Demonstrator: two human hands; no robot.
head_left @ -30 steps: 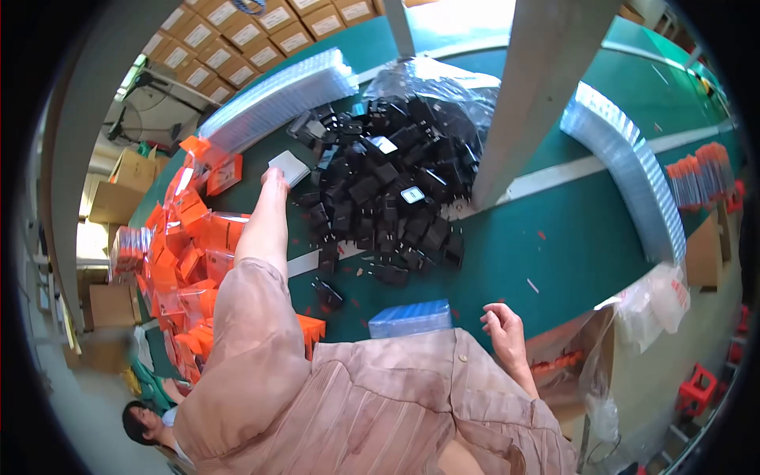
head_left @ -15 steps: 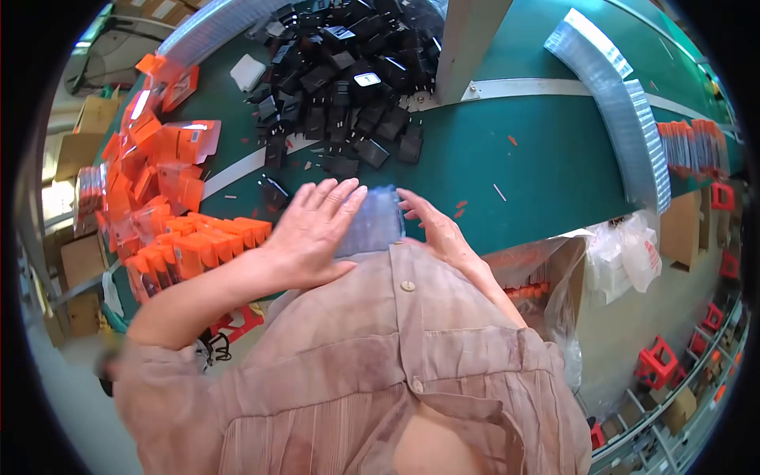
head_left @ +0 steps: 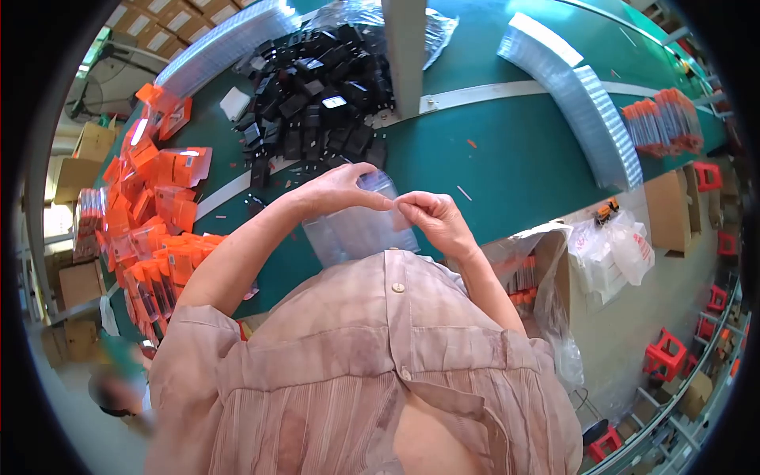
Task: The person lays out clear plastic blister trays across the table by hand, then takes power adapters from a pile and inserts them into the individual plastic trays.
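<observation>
Close to my body at the table's edge are clear plastic packs [head_left: 331, 236], seemingly several in a stack. My left hand [head_left: 336, 188] reaches over them, its fingers and thumb curved around a clear plastic piece [head_left: 378, 184] at the upper edge. My right hand [head_left: 441, 224] is closed, thumb and fingers pinched together at the piece's right side, touching my left thumb tip. What exactly lies in that pinch is too small to make out. A heap of black plug adapters [head_left: 305, 103] lies just beyond my hands.
Orange-carded packs [head_left: 170, 206] are piled on the left of the green table [head_left: 467, 166]. Rows of nested clear trays [head_left: 590, 103] curve at the right, another at the back left. A grey post [head_left: 406, 59] rises behind the adapters. Plastic bags [head_left: 613, 249] hang at the right edge.
My hands have moved from both sides of the clear plastic stack to meet at its upper right. Both have gone from spread to closed, and the packs lie spread toward the left.
</observation>
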